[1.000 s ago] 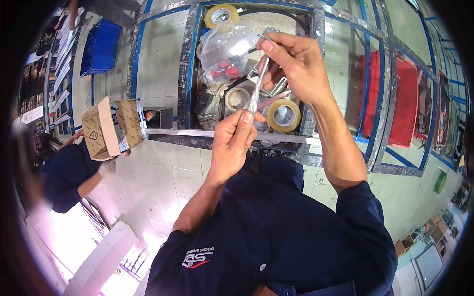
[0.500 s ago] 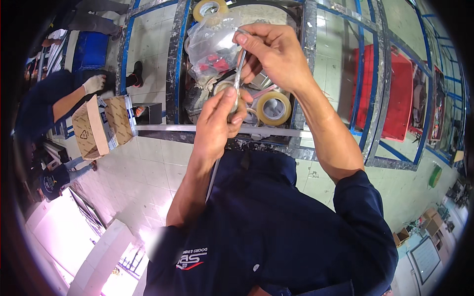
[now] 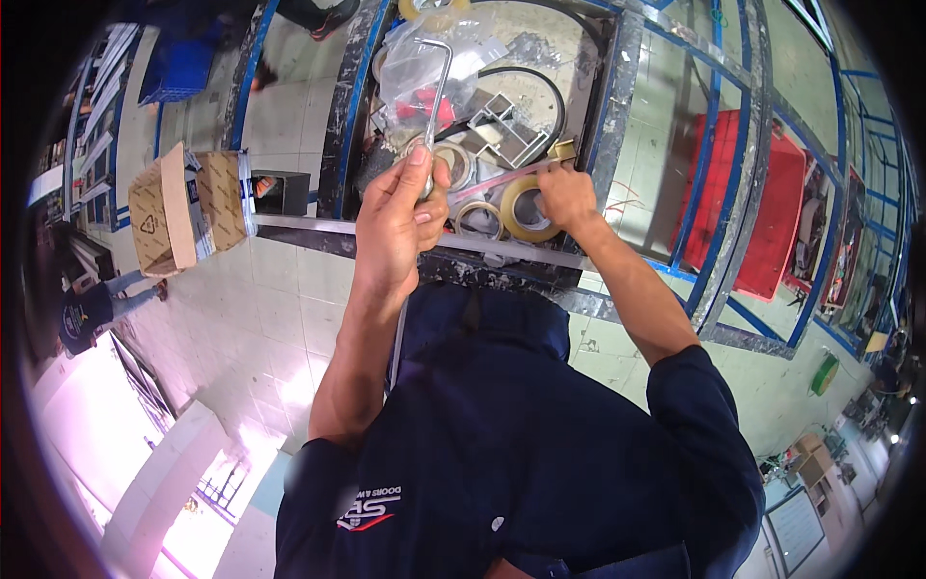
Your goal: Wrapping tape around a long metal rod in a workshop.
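My left hand (image 3: 397, 214) is closed around a bent metal rod (image 3: 441, 89), its hooked end pointing up and away from me. A thin grey strip shows beside my left wrist; I cannot tell if it belongs to the rod. My right hand (image 3: 567, 198) reaches down at the right side of the bench's tray, its fingers curled against a roll of clear yellowish tape (image 3: 509, 209). What those fingertips grip, if anything, is hidden. Close by lie a pink strip (image 3: 497, 183), a thinner tape ring (image 3: 467, 220) and a cut aluminium profile piece (image 3: 506, 135).
A plastic bag (image 3: 405, 77) with red pieces lies in the tray beside a black hose (image 3: 555, 96). A metal bar (image 3: 318, 224) crosses the tray's near edge. An opened cardboard box (image 3: 149, 207) stands left, a red bin (image 3: 767, 212) right. Another person (image 3: 85, 318) is far left.
My right hand has let go of the rod's upper end and moved down to the tape roll. The left hand still holds the rod. The gloved co-worker at left has moved out of view.
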A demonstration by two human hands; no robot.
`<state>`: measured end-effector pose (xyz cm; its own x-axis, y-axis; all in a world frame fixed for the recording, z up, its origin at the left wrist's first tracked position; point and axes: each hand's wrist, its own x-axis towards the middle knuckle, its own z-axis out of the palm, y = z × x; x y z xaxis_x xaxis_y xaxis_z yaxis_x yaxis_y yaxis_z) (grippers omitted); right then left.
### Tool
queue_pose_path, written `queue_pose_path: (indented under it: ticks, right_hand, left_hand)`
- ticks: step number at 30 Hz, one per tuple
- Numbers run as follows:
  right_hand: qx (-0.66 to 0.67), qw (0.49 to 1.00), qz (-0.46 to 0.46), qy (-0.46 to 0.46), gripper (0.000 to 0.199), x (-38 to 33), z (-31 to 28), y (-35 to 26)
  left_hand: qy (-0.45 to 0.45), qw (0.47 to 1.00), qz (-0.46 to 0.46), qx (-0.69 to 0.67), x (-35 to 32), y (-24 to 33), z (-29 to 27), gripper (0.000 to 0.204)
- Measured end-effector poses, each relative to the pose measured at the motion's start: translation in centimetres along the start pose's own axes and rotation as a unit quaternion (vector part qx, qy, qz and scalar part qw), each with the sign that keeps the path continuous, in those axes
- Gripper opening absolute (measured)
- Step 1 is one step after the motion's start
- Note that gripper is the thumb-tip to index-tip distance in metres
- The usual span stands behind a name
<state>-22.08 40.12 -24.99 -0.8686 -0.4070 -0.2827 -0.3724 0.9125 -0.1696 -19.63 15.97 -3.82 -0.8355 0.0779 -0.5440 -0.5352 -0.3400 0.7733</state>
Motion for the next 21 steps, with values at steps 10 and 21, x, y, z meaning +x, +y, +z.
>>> queue_pose_path:
  ticks: [10,21]
  right_hand:
    - [-0.006,1.000,-0.015,0.007,0.016,4.8,-2.0,3.3]
    - [-0.011,0.991,0.010,0.130,0.025,5.6,-2.8,3.0]
  left_hand:
    - [0.040,0.998,0.029,-0.048,-1.3,-0.1,-1.9,0.037]
    - [0.028,0.998,0.038,-0.031,-1.6,0.1,-2.2,0.032]
